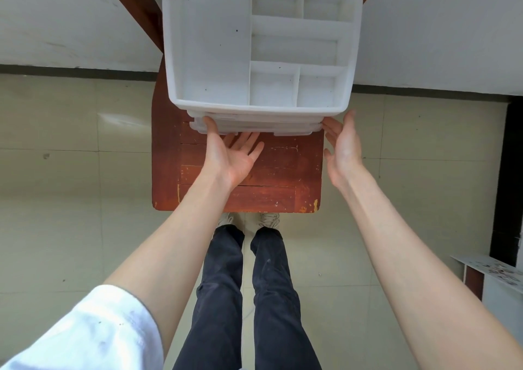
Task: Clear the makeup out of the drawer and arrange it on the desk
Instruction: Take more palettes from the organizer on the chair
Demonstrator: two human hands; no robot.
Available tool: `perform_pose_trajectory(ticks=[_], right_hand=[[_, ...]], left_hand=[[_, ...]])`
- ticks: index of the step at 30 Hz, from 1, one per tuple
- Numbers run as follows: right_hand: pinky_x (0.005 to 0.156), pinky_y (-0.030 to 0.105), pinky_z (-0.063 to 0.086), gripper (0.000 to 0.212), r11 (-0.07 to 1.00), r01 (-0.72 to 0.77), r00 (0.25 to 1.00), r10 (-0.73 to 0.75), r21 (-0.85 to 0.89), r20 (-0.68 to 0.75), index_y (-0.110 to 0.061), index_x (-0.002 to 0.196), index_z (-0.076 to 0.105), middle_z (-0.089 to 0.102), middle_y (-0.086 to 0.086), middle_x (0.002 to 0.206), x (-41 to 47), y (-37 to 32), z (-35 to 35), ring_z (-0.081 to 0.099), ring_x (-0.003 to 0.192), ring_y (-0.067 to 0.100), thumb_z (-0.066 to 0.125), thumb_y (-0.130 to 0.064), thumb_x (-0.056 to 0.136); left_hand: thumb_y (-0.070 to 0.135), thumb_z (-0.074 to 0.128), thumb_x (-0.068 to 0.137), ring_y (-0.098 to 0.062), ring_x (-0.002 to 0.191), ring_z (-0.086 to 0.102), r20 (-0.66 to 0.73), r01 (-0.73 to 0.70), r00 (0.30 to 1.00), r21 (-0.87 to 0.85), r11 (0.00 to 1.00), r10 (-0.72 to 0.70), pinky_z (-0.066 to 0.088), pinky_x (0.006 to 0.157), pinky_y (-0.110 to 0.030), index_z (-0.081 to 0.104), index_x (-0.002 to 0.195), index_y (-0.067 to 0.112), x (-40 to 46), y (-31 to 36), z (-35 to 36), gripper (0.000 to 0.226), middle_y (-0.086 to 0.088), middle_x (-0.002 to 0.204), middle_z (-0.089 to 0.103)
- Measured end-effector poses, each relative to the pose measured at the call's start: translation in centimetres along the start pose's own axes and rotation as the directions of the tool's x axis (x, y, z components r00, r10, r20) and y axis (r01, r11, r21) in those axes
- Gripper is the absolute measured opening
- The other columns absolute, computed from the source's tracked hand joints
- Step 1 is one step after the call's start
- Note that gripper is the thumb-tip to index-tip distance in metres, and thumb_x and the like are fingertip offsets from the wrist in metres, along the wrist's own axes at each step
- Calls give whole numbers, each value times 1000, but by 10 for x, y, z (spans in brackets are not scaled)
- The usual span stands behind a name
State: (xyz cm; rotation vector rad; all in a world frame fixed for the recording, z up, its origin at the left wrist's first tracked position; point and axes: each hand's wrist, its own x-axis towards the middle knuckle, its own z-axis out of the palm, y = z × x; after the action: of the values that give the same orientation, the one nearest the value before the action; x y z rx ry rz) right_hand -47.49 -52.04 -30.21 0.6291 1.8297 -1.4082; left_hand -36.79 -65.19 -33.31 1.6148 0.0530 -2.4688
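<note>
While both hands (pixel 288 150) reach, palms open, the drawer (pixel 256 127) sits between.

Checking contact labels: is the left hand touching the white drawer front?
Touching. The head view shows the left hand with its thumb pressed against the white drawer front.

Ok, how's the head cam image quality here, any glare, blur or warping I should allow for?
Head view: even, soft light; the white organizer is nearly washed out, so its dividers read faintly. A pale glare streak lies on the floor tiles. Wide-angle warp bows the wall edges. Left hand and right hand look sharp.
</note>
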Motion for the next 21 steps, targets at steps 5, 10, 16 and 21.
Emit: perform_pose_trajectory(ticks=[5,10,16,21], right_hand=[[117,38,19,61,1000,20,998,-20,-1,58,-10,134,47,49,5,139,-3,4,-2,40,131,14,13,-48,100],[114,37,29,52,995,20,995,-10,-97,101,-7,136,43,49,6,139,-14,23,-11,47,126,16,23,-41,102],[97,10,29,40,917,109,992,-76,-383,102,-9,138,42,50,-3,132,-30,44,-22,43,116,3,41,-19,100],[90,17,37,35,839,131,991,-117,-528,60,-8,131,49,56,4,127,-30,55,-21,47,102,5,47,-10,96]], left_hand=[[63,42,86,-32,121,51,-11,29,1000,9,1000,-29,38,104,-48,21,145,9,-14,-11,-26,83,-18,139,44],[60,38,89,-32,118,54,-81,48,996,33,998,-45,40,103,-47,20,145,7,-31,-24,-48,79,-19,140,43],[57,34,92,-32,119,54,-106,59,993,73,996,-51,42,101,-45,19,145,6,-44,-28,-64,75,-19,135,48],[55,32,94,-31,121,52,-123,74,991,97,993,-62,45,95,-45,20,144,6,-46,-29,-73,71,-19,136,48]])
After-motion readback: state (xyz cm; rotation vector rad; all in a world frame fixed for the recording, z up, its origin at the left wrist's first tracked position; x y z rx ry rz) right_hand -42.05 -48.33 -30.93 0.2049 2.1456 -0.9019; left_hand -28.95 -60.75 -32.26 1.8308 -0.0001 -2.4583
